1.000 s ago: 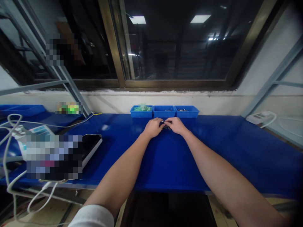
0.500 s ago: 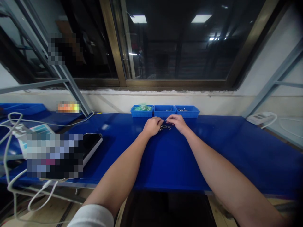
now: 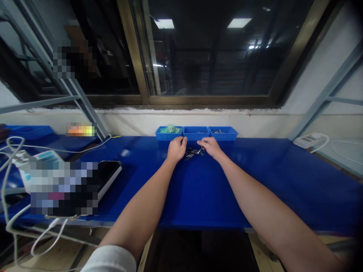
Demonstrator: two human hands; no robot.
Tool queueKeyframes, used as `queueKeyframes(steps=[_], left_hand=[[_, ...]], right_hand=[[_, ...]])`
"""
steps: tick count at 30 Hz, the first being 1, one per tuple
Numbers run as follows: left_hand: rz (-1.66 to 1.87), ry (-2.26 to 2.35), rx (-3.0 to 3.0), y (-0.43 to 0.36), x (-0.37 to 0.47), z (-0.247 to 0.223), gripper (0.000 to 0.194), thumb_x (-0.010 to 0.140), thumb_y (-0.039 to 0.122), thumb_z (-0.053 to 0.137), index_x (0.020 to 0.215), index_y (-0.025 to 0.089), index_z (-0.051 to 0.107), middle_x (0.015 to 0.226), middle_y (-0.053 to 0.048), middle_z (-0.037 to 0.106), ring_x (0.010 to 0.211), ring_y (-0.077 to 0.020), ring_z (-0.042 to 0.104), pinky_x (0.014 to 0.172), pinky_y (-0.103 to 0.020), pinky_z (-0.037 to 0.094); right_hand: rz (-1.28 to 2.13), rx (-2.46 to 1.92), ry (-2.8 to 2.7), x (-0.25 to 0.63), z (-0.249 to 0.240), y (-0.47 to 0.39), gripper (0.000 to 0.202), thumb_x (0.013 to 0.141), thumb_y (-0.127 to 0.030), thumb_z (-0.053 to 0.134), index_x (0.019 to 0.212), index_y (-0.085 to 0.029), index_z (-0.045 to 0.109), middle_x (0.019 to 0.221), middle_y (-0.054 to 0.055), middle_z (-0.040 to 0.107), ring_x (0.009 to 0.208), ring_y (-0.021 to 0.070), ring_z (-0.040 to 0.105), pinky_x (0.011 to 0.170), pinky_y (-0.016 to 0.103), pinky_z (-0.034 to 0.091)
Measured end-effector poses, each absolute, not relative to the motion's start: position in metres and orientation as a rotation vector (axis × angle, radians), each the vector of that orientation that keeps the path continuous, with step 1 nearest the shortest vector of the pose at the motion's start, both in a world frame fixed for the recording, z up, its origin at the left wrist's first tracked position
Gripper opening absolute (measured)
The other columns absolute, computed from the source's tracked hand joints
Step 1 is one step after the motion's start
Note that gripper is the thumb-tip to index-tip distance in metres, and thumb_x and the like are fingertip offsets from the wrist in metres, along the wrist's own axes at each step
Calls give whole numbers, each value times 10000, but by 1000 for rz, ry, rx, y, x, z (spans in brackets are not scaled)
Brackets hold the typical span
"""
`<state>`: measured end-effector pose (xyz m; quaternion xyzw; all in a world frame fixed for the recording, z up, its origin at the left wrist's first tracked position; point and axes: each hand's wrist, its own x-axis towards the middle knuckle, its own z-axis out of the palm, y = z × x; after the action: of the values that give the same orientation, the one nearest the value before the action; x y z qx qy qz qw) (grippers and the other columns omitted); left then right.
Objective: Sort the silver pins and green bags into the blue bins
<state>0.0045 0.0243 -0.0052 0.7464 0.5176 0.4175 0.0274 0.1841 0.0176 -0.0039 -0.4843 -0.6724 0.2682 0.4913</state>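
Observation:
Several thin, dark metal pins (image 3: 190,153) lie in a loose pile on the blue tabletop (image 3: 195,189). My left hand (image 3: 177,149) is at the left edge of the pile, its thumb and fingers pinched together; whatever they hold is too small to make out. My right hand (image 3: 211,146), to the right of the pile, pinches a thin, shiny metal pin (image 3: 200,150) that slants down over the others. A gap separates my two hands.
Behind the pile stand three blue bins: the left bin (image 3: 169,137) holds green and clear bags, while the middle bin (image 3: 195,136) and right bin (image 3: 223,137) hold small metal pieces. At left lie a blurred dark device (image 3: 109,170) and white cables (image 3: 61,241). A power strip (image 3: 307,140) sits at right.
My hands have moved apart, the left one shifting slightly left, and more of the pin pile shows between them. A pin in my right hand now points downward.

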Motion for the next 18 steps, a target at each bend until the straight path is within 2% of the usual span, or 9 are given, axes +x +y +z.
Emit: queueKeyframes(steps=[2, 3, 4, 6, 8, 11, 14, 18], left_hand=[[1293, 1609, 2298, 25, 4, -6, 412, 898, 417, 304, 761, 175, 608, 753, -50, 616, 732, -160, 563, 682, -256, 393], [1294, 1611, 2297, 26, 4, -6, 411, 898, 416, 303, 756, 176, 605, 747, -48, 612, 727, -160, 561, 676, -255, 390], [1295, 1610, 2295, 26, 4, -7, 410, 899, 413, 303, 754, 176, 603, 746, -47, 610, 726, -160, 559, 672, -254, 388], [1294, 1606, 2292, 27, 4, -7, 402, 898, 405, 305, 759, 176, 605, 753, -48, 614, 732, -162, 561, 672, -255, 389], [1282, 1607, 2285, 27, 3, -7, 390, 896, 398, 312, 778, 177, 611, 771, -50, 623, 746, -165, 566, 679, -258, 394], [1261, 1610, 2268, 29, 2, -7, 366, 890, 390, 331, 824, 178, 622, 818, -57, 641, 782, -172, 575, 704, -261, 405], [1261, 1596, 2259, 30, 2, -8, 333, 878, 378, 360, 856, 181, 629, 848, -61, 649, 800, -178, 579, 720, -265, 413], [1292, 1537, 2276, 28, 1, -10, 273, 855, 335, 407, 870, 176, 629, 862, -56, 654, 807, -174, 585, 742, -269, 428]], right_hand=[[641, -1111, -1523, 185, -5, 22, 211, 663, -369, 595, 647, -159, 610, 601, 9, 608, 573, 129, 528, 580, 258, 401], [640, -1071, -1480, 186, -6, 25, 223, 656, -336, 599, 784, -158, 640, 739, 38, 657, 669, 150, 566, 629, 272, 423], [637, -1036, -1449, 188, -7, 27, 318, 649, -306, 600, 931, -163, 633, 904, 66, 668, 784, 173, 583, 684, 290, 437], [629, -1008, -1411, 193, -10, 31, 525, 642, -269, 596, 1158, -191, 541, 1188, 96, 576, 991, 209, 549, 780, 331, 441], [643, -1022, -1373, 198, -12, 33, 636, 630, -252, 600, 1249, -208, 464, 1300, 103, 488, 1087, 233, 503, 822, 360, 438], [705, -1062, -1323, 202, -14, 35, 651, 612, -245, 611, 1244, -193, 464, 1241, 117, 539, 1067, 248, 520, 811, 382, 449], [691, -1102, -1323, 202, -15, 35, 528, 614, -245, 602, 1133, -159, 548, 1089, 117, 626, 976, 234, 570, 796, 379, 457], [519, -1240, -1395, 198, -18, 31, 368, 623, -211, 582, 983, -146, 623, 906, 80, 671, 834, 188, 611, 782, 337, 469]])
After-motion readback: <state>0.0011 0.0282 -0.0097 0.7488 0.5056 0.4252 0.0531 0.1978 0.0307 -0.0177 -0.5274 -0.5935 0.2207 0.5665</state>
